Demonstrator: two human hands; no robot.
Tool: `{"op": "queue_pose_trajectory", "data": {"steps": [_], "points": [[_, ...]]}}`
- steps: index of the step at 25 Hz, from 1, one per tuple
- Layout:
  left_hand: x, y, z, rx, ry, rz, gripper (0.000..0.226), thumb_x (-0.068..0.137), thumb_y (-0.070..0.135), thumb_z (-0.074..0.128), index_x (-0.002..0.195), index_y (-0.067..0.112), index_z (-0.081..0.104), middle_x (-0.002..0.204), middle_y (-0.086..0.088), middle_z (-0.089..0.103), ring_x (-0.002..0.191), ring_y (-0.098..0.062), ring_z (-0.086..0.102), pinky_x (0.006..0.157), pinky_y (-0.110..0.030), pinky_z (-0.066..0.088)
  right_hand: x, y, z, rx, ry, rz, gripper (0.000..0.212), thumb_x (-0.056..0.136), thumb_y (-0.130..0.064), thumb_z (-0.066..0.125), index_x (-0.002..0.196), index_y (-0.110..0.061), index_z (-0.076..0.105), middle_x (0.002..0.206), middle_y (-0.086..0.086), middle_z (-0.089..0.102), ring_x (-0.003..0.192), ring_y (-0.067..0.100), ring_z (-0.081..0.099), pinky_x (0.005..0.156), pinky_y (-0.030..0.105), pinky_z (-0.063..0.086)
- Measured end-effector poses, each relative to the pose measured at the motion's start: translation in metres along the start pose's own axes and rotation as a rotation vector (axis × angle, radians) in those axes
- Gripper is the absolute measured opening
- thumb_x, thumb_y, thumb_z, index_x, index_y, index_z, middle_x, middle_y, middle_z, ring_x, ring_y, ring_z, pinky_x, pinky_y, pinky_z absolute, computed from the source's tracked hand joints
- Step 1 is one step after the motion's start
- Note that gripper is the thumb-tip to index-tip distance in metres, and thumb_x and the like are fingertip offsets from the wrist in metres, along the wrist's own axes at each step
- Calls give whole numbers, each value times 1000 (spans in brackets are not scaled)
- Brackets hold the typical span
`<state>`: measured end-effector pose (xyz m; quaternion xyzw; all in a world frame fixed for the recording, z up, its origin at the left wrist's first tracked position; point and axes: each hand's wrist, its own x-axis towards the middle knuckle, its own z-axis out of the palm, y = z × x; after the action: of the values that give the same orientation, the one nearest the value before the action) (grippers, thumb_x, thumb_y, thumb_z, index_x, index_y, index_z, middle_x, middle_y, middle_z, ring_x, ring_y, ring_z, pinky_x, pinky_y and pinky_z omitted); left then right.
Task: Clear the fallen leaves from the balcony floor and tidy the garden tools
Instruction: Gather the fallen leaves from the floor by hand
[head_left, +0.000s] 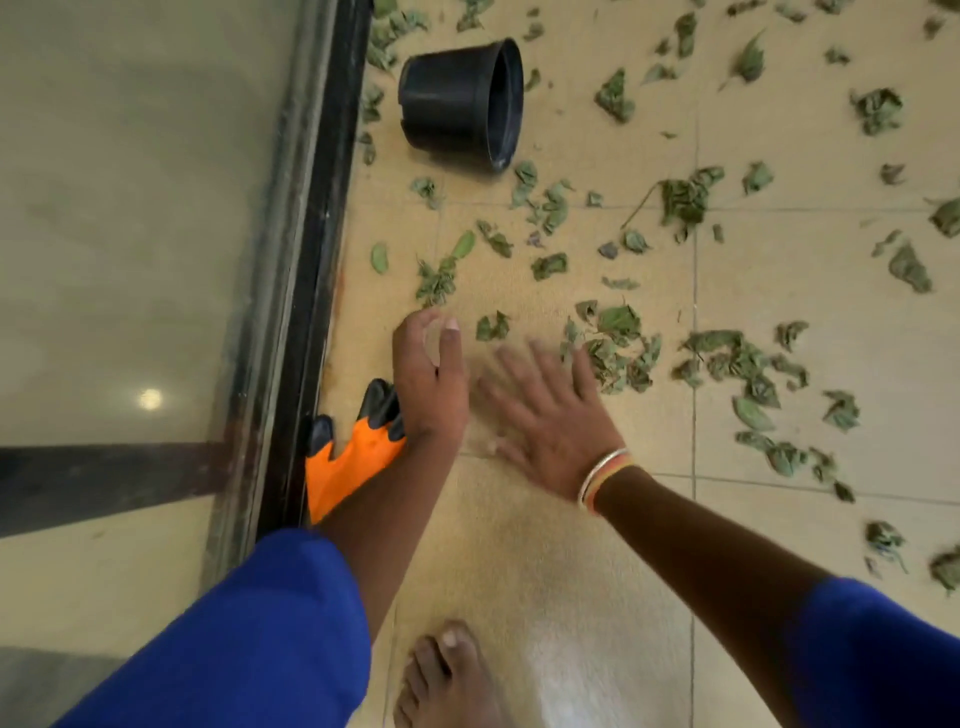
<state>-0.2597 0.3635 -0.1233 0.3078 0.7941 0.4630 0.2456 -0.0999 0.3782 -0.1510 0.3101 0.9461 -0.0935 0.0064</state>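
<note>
Floor (571, 597): glossy beige square tiles.
Glass panel (130, 208): smooth, black-framed, on the left.
Leaves (618, 353): crumpled green, strewn ahead and right of the hands.
Pot (462, 104): black plastic, round, lying on its side.
Glove (343, 467): orange, black fingertips, under the left forearm.
Left hand (431, 374): curled; I see nothing held.
Right hand (550, 421): flat, fingers spread, blurred.

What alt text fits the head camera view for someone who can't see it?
Two bare hands reach toward a tiled floor strewn with green leaves: left hand curled, right hand open and blurred. An orange-and-black glove lies under the left forearm by a glass door; a black pot lies tipped over ahead.
</note>
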Motion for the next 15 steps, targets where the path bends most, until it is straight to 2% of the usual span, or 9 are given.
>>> {"op": "queue_pose_trajectory", "data": {"steps": [1,3,5,7,9,11,13,15], "points": [[16,-6,-2,75,-3,57,37,100,33,48,125,8,59,128,-7,57,122,-19,53,106,-38,43,-3,-7,6,-9,-31,-111,70,97,-66,23,157,-33,6,166,4,-1,151,38,-1,114,70,3],[45,-15,-8,193,-29,112,39,102,30,47,132,6,54,143,-12,48,135,-24,41,114,-35,33,5,-4,14,-36,-68,-166,70,97,-69,22,157,-37,3,166,-1,-4,151,37,-3,114,70,-1],[70,-20,-11,255,-56,123,43,104,30,44,141,9,47,157,-9,31,146,-19,26,113,-22,23,29,14,14,-61,-65,-42,72,95,-72,15,157,-37,1,166,0,-7,151,38,-7,112,70,0],[92,-25,-8,300,-60,157,47,105,34,41,146,12,41,161,-5,24,147,-14,20,111,-19,19,56,33,7,-75,-24,116,73,95,-72,9,157,-34,0,165,2,-8,150,37,-11,112,70,-2],[107,-27,-4,271,-24,211,49,105,38,37,147,14,41,161,-3,27,147,-14,23,112,-21,22,82,33,1,-89,19,134,74,95,-72,8,157,-32,1,165,3,-8,150,37,-12,113,70,-4],[116,-28,-1,164,51,245,46,106,36,35,145,14,45,156,-1,37,143,-11,33,110,-14,27,107,15,-1,-107,4,3,73,95,-70,10,157,-32,3,166,2,-5,150,37,-11,112,70,-5],[122,-26,-2,41,87,185,43,106,33,36,144,15,46,149,4,43,135,-6,40,105,-9,32,133,-3,1,-127,-24,-68,73,96,-68,13,157,-31,5,166,1,-2,151,35,-11,112,70,-8],[131,-24,-5,0,59,122,44,106,34,37,146,17,45,148,2,47,134,-6,43,108,-17,36,161,-5,0,-136,-51,-41,74,95,-68,10,158,-29,3,166,0,-5,150,33,-15,112,68,-11]]}}
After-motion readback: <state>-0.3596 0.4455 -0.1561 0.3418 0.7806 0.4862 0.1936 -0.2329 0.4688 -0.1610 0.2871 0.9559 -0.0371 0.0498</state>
